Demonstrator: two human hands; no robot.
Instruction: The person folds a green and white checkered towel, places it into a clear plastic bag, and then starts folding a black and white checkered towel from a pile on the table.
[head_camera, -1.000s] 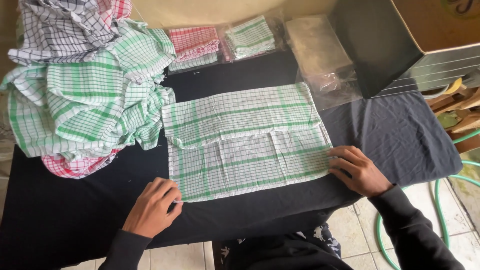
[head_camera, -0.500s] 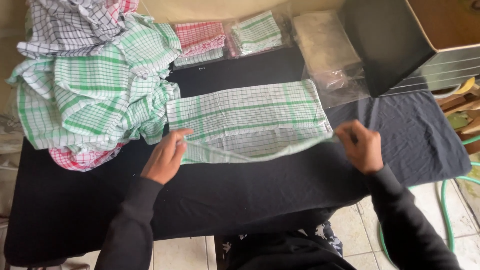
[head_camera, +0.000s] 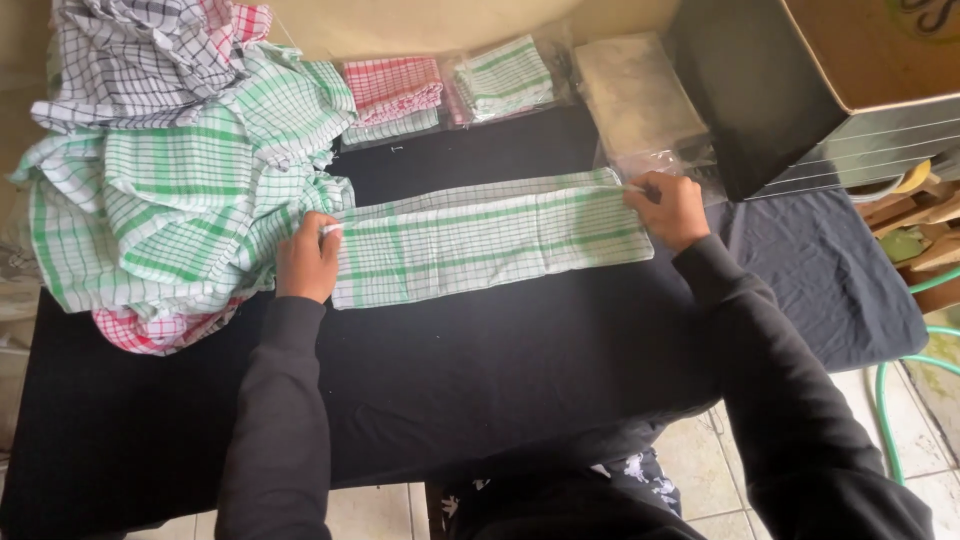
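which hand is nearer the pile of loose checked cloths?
Left. The left hand pins the folded cloth at the end touching the pile of loose checked cloths; the right hand holds its far end.

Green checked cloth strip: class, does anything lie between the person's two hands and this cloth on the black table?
Nothing visible does. The left hand rests on the left end of the green checked cloth strip, and the right hand pinches its far right corner. The heap of cloths lies beside the left end.
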